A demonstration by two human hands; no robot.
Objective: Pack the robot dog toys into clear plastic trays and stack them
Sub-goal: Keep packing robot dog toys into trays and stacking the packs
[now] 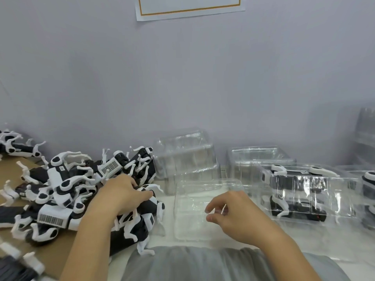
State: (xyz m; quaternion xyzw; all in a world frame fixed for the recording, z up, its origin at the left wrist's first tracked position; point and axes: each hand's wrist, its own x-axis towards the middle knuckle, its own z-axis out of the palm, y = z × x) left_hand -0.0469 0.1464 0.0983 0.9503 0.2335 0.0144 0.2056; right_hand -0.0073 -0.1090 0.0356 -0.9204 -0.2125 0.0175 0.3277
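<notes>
Left hand (121, 191) rests on the robot dog pile (81, 191) at table left, fingers curled over one toy; grip unclear. Right hand (229, 211), fingers loosely curled and holding nothing, hovers over the empty clear tray (188, 230) near the front edge. Packed trays (300, 191) crowd the right, empty tray stacks (186, 159) behind.

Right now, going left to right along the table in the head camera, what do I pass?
Pile of toy dogs → left hand → empty tray → right hand → packed trays.

Glossy clear plastic tray (190, 218); matt brown cardboard (60, 243).
</notes>
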